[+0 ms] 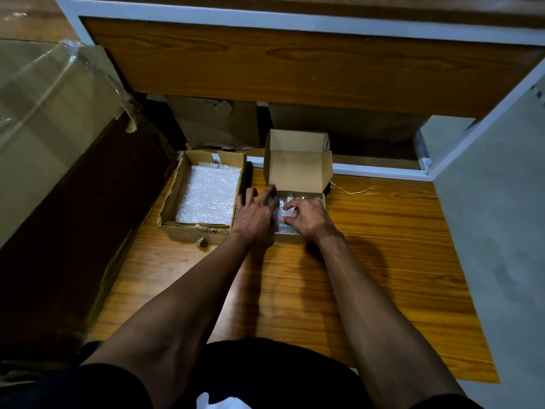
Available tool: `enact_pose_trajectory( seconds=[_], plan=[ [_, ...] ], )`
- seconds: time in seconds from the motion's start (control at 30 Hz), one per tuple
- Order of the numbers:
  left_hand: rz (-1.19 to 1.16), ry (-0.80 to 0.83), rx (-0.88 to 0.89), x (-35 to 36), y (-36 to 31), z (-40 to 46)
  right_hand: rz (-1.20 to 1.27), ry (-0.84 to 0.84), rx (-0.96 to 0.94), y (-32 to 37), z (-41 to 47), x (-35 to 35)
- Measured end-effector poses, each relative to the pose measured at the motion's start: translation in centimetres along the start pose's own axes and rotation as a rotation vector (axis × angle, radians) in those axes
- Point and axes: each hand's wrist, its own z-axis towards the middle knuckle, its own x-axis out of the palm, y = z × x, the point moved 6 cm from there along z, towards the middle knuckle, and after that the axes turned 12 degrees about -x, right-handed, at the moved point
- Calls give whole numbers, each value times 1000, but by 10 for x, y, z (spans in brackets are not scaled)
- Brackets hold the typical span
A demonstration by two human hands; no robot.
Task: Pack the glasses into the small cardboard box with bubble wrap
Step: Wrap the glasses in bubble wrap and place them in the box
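Brown cardboard, a small box [298, 236], sits near the far edge of my wooden bench [368, 261], its lid flap standing open and leaning away from me. Inside it lies a bundle of bubble wrap [283, 228], which I judge holds the glasses; the glasses themselves are hidden under the wrap and my hands, so I cannot confirm them.

My right hand [306, 218] is over the box from the near right side, fingers curled and pinching the wrap at its top. My left hand [255, 215] rests at the box's left wall, fingers fairly straight and reaching over the rim to touch the bundle's left end. Both hands are at the box, the right more squarely over it.

The bundle seems to lie with its long axis running from the near wall toward the lid hinge, though little of it shows. The next move, I judge, is pressing it down flat so the lid can fold toward me.

Just left of the small box, touching or nearly so, is a larger open carton [203, 233] lined with a sheet of bubble wrap [211, 197].
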Motion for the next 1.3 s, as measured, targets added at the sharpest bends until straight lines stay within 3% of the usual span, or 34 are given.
enact_pose_trajectory(
  seconds=[0.1,0.3,0.47,0.67,0.93,1.1,1.3],
  plan=[
    [-33,-34,-21,4,4,-5,-15,-10,-26,0,0,0],
    [27,78,-73,5,-7,5,-30,-18,-30,-1,-4,-2],
    [-19,-88,-8,3,-2,-6,-171,-248,0,-21,-23,-22],
    [7,29,-19,17,-3,-2,-427,-37,74,-38,-32,-27],
    [8,83,21,12,-5,12,-553,-9,106,-32,-30,-21],
    [-28,-48,55,6,-2,-1,-584,5,104,-30,-31,-22],
    [33,29,-6,5,-9,8,-563,48,132,-33,-32,-16]
  ],
)
